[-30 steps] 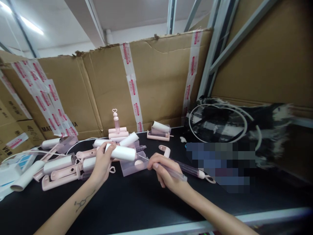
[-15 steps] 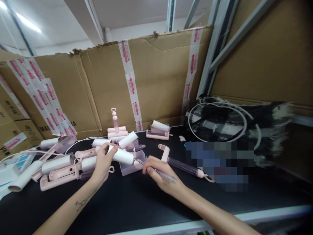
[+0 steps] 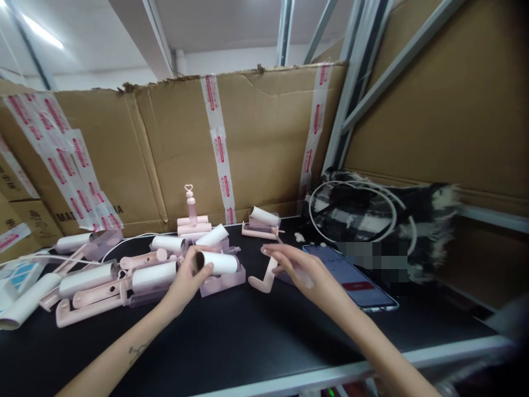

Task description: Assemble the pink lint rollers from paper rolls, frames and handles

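Note:
My left hand (image 3: 192, 281) is closed around a white paper roll (image 3: 221, 263), tilted slightly with its open dark end towards my palm. Beneath the roll is a translucent purple tray (image 3: 223, 281). To the right, my right hand (image 3: 295, 264) is closed on a thin tool with a clear handle (image 3: 305, 278); its thin tip points away from me. Just left of those fingers lies a bent pink roller frame (image 3: 264, 282), partly hidden by the hand. I cannot tell whether the hand touches it.
Several white rolls (image 3: 155, 275) and pink roller frames (image 3: 93, 309) crowd the left of the black table (image 3: 231, 342). At the back stands a pink piece with a heart loop (image 3: 190, 204). A phone (image 3: 359, 286) and dark checked cloth (image 3: 363, 215) lie right. A cardboard wall (image 3: 268, 143) rises behind.
My right hand with the tool has moved right and away from the roll's end. The roll lies more level in my left hand. The bent pink frame has turned and sits further left.

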Demonstrator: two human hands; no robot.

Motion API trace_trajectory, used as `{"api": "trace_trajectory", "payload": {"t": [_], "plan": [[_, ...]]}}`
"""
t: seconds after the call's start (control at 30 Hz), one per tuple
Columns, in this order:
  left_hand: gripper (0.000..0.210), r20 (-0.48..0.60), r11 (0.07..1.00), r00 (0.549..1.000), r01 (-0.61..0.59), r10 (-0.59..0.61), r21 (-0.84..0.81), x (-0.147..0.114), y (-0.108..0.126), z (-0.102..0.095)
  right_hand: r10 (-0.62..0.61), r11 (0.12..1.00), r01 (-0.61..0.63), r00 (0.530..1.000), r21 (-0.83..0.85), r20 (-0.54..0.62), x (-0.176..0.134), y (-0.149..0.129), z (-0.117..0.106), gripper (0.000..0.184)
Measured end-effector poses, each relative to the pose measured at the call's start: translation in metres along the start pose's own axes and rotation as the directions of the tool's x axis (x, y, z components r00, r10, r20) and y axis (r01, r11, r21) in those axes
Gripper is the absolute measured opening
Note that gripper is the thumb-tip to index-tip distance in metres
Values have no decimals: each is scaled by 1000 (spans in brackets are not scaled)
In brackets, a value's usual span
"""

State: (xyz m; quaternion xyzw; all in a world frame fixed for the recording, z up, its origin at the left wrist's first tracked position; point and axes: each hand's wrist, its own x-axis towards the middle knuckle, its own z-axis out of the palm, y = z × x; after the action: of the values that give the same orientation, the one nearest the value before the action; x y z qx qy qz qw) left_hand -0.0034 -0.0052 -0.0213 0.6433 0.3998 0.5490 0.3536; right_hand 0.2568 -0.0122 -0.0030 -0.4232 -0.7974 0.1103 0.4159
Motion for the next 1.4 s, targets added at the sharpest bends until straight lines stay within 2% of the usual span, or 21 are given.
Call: {"api": "trace_trajectory", "payload": {"t": [0.07, 0.17, 0.23, 0.33, 0.4, 0.43, 0.5, 0.57, 0.6, 0.67, 0.73, 0.83, 1.0, 1.07, 1.2, 1.3, 1.4], "plan": [[34, 112, 977, 993, -67, 45, 204, -1, -3, -2, -76, 954, 97, 994, -282, 84, -8, 18, -4, 34], [56, 94, 883, 990, -139, 108, 447, -1, -6, -8, -95, 777, 152, 988, -611, 125, -21, 46, -3, 40], [68, 79, 818, 984, -178, 162, 547, -2, -6, -11, -89, 697, 166, 985, -698, 145, -27, 57, -3, 32], [79, 70, 754, 959, -259, 274, 603, -6, 7, -9, -130, 669, 196, 981, -717, 147, -31, 53, -9, 19], [72, 46, 795, 961, -253, 274, 552, -10, 23, 1, -201, 658, 216, 974, -721, 108, -31, 37, -15, 17], [64, 60, 841, 973, -222, 222, 494, -13, 32, 8, -250, 653, 235, 964, -720, 88, -31, 27, -17, 18], [52, 159, 944, 987, -70, 19, 322, -20, 49, 25, -359, 637, 304, 930, -709, 76, -31, 5, -17, 21], [49, 333, 982, 929, 117, -160, 147, -27, 58, 43, -474, 589, 401, 875, -702, 102, -33, -15, -13, 24], [47, 378, 976, 899, 201, -219, 88, -30, 61, 51, -523, 554, 447, 843, -702, 125, -34, -23, -10, 25], [45, 398, 943, 865, 334, -306, -1, -40, 61, 59, -583, 499, 518, 794, -695, 173, -38, -36, -3, 27], [43, 392, 906, 847, 417, -359, -73, -54, 60, 59, -599, 504, 556, 776, -661, 196, -43, -48, 1, 27], [40, 413, 875, 834, 460, -365, -154, -73, 64, 49, -589, 571, 573, 785, -588, 194, -49, -64, 2, 26], [39, 350, 876, 866, 441, -357, -198, -86, 80, 36, -599, 598, 590, 779, -542, 186, -44, -81, 1, 27], [40, 359, 847, 844, 489, -399, -208, -87, 84, 34, -619, 584, 627, 755, -516, 216, -41, -83, 1, 27], [43, 358, 729, 758, 639, -545, -245, -97, 87, 31, -648, 534, 689, 706, -491, 286, -41, -89, 1, 27], [46, 354, 702, 741, 664, -571, -258, -114, 82, 27, -644, 496, 728, 674, -474, 362, -54, -97, -2, 27], [49, 371, 656, 741, 670, -560, -348, -133, 73, 25, -606, 475, 759, 650, -446, 459, -68, -105, -7, 24]]}}
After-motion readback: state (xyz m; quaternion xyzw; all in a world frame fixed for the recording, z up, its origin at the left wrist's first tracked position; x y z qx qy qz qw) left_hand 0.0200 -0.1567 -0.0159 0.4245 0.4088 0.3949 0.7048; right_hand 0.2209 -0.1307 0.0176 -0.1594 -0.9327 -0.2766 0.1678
